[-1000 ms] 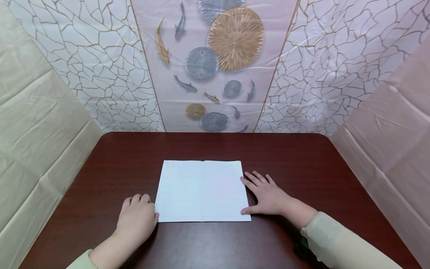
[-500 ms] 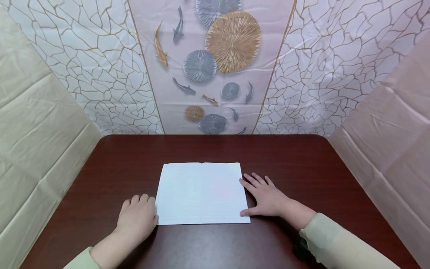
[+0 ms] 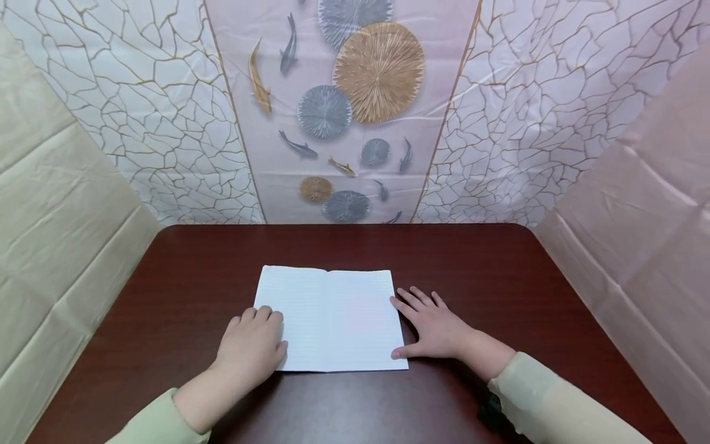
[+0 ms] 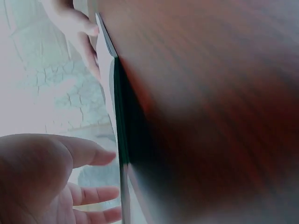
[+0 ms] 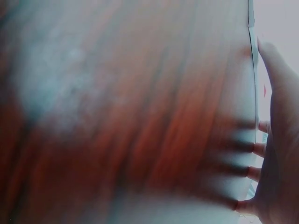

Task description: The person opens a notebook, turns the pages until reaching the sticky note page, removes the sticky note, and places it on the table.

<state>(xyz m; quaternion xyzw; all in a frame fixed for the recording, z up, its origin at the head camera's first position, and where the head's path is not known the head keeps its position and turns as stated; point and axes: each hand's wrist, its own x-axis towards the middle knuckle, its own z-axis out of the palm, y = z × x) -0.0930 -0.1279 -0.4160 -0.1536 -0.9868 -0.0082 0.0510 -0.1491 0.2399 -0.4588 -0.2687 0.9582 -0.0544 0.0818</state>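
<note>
Head view places our notebook [image 3: 355, 345] open near the middle of the table [image 3: 344, 243], its fold [image 3: 327, 320] running toward the backdrop [image 3: 194, 123]. The left hand [image 3: 249, 345] lies over the outer near part of the left page [image 3: 299, 302]; its fingers are bent, with gaps between thumb and fingers in the left wrist view. We cannot tell whether the tips bear on the paper. The right hand [image 3: 435, 330] has its fingers spread, thumb and index tip at the edge of the right page [image 3: 366, 320]. We judge the step to be steadying the pages: we should press lightly with flat fingers, avoiding any drag that creases a leaf. For movement, we have table surface beyond both outer edges and on the near side; rearward travel ends at the backdrop.
</note>
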